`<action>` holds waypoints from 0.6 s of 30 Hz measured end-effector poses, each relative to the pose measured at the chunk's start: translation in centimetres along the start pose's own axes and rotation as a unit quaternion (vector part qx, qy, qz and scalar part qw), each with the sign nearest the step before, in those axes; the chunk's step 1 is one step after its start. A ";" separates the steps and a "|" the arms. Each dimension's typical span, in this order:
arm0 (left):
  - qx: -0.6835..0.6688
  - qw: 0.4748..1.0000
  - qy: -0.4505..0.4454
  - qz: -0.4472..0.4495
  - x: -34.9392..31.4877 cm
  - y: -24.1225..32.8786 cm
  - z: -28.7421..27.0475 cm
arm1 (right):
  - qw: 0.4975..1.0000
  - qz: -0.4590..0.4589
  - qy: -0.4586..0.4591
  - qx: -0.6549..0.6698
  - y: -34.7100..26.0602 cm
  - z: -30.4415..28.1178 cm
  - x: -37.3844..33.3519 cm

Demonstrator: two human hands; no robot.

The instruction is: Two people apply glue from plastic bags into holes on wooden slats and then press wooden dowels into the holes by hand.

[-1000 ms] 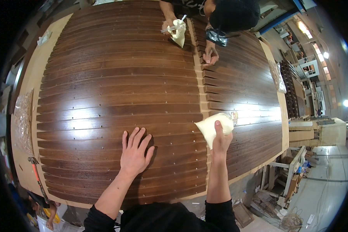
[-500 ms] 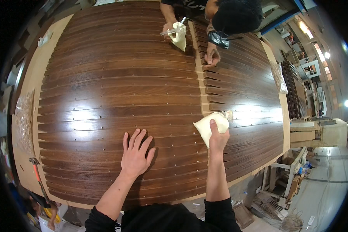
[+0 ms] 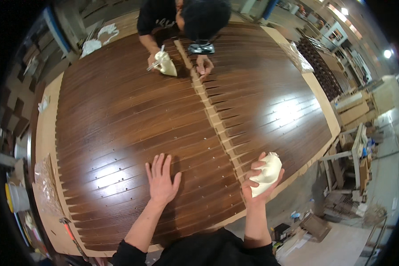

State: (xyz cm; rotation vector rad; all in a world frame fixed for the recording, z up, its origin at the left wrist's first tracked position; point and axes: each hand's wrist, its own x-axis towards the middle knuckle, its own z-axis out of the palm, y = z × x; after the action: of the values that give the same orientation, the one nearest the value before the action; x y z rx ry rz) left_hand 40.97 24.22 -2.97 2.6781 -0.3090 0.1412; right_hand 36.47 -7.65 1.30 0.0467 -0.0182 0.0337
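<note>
My left hand (image 3: 162,181) rests with spread fingers on dark brown wooden slats (image 3: 133,102), which lie side by side in two groups over a lighter board. In my right hand (image 3: 258,188) is a soft, cream-filled bag (image 3: 267,174), its fingers wrapped around it near the slats' right front. The bag is lifted above the surface and its tip is hidden by the hand. Small holes or dots run in rows across the slats. Between the two groups runs a pale strip (image 3: 219,126) of the board beneath.
Across the table, a person in black (image 3: 204,22) bends over the slats, holding a similar cream bag (image 3: 166,64). A hammer (image 3: 71,232) and a clear plastic bag (image 3: 48,184) lie along the left edge. Another plastic bag (image 3: 299,57) is at the far right. Wooden racks (image 3: 354,150) stand beyond.
My right hand has drawn the bag back toward me and turned it upward off the slats. My left hand stays flat on the slats. The whole view has turned.
</note>
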 end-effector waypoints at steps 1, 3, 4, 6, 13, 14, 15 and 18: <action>-0.001 1.000 -0.006 0.013 0.9 1.0 0.6 | 1.000 -0.007 -0.005 0.007 -0.3 0.4 -1.3; 0.001 0.999 -0.005 0.037 3.6 2.9 2.2 | 0.998 -0.012 -0.041 0.038 -0.4 0.4 -3.6; -0.004 0.999 -0.002 0.050 5.2 4.1 3.1 | 0.998 -0.019 -0.045 0.038 -0.5 0.5 -4.7; -0.003 1.000 -0.015 0.025 8.2 6.2 4.3 | 0.993 -0.087 -0.010 -0.076 -0.4 0.2 -6.3; 0.001 0.999 -0.034 -0.036 10.8 7.2 7.1 | 0.996 -0.063 -0.035 -0.050 -0.5 0.5 -10.3; -0.016 1.000 -0.020 -0.014 10.7 6.8 7.0 | 0.996 -0.053 -0.051 0.041 -0.7 0.3 -10.5; -0.016 1.000 -0.021 -0.016 10.7 6.4 6.9 | 0.997 -0.052 -0.049 0.041 -0.9 0.2 -10.7; -0.110 0.993 -0.034 -0.003 11.0 4.4 5.7 | 0.995 -0.033 -0.056 0.077 -1.2 0.0 -9.9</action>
State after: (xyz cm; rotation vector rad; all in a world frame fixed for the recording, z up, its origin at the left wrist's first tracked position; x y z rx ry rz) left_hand 50.84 15.72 -4.63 2.4685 -0.3181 0.0139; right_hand 26.58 -9.22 1.05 0.2032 -0.1270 -0.0342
